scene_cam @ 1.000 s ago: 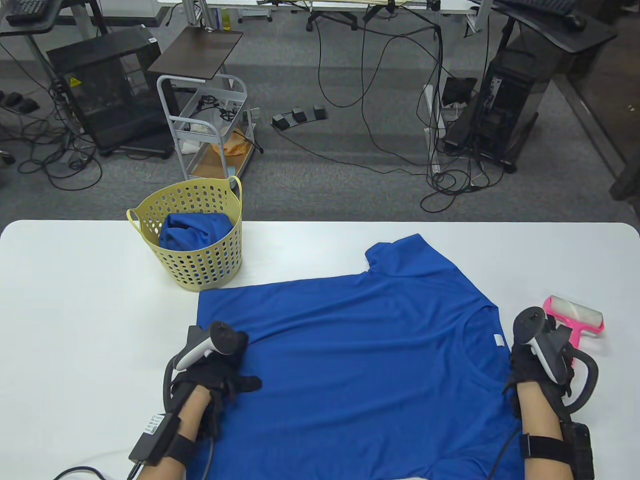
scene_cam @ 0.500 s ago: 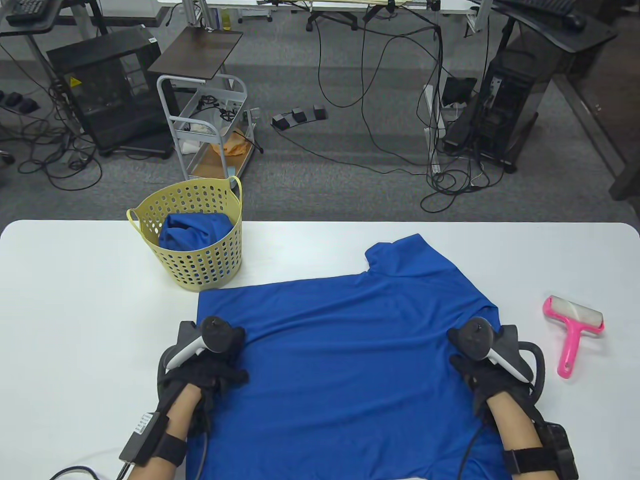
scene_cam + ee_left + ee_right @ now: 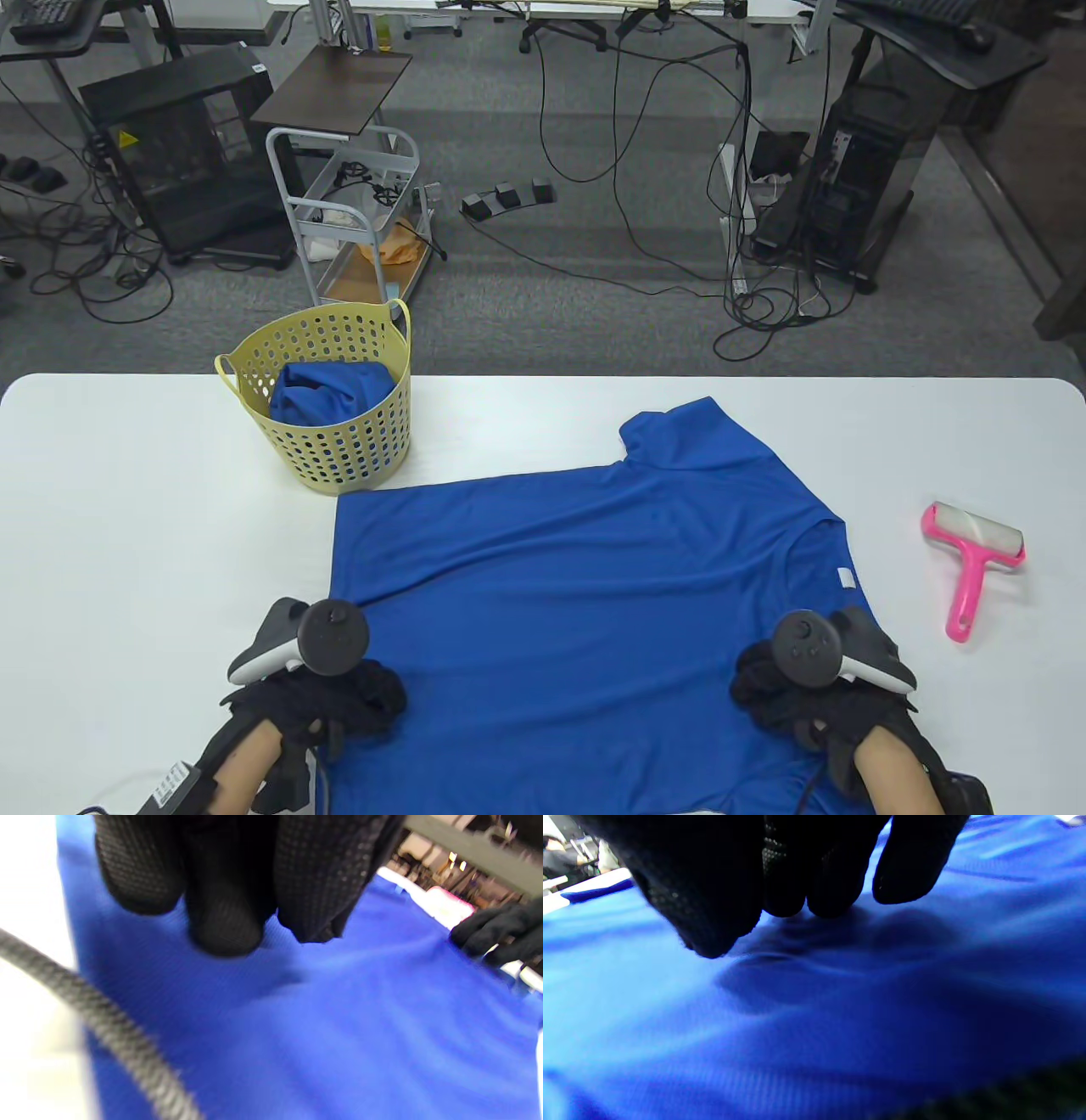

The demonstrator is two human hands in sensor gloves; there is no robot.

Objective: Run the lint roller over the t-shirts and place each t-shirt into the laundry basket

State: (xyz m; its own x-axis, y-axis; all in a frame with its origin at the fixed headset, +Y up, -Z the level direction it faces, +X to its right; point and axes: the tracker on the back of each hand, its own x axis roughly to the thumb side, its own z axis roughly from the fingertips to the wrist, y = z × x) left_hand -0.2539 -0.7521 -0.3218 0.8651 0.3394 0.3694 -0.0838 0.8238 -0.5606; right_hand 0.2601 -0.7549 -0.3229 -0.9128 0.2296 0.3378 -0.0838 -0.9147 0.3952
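Both hands, left hand (image 3: 327, 705) and right hand (image 3: 806, 692), rest curled fingers on the blue t-shirt (image 3: 585, 611) spread on the white table (image 3: 127, 526), likely smoothing it; lint roller (image 3: 973, 556) lies beside, basket (image 3: 327, 399) behind. Wrist views show fingertips (image 3: 225, 929) pressing cloth, whether pinching I cannot tell

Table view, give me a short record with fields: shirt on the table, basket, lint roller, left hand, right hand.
shirt on table: blue t-shirt spread flat on the white table
basket: yellow laundry basket at far left, another blue shirt inside
lint roller: pink lint roller lying on the table right of the shirt, untouched
left hand: fingertips on the shirt's left edge
right hand: fingertips on the shirt's right side
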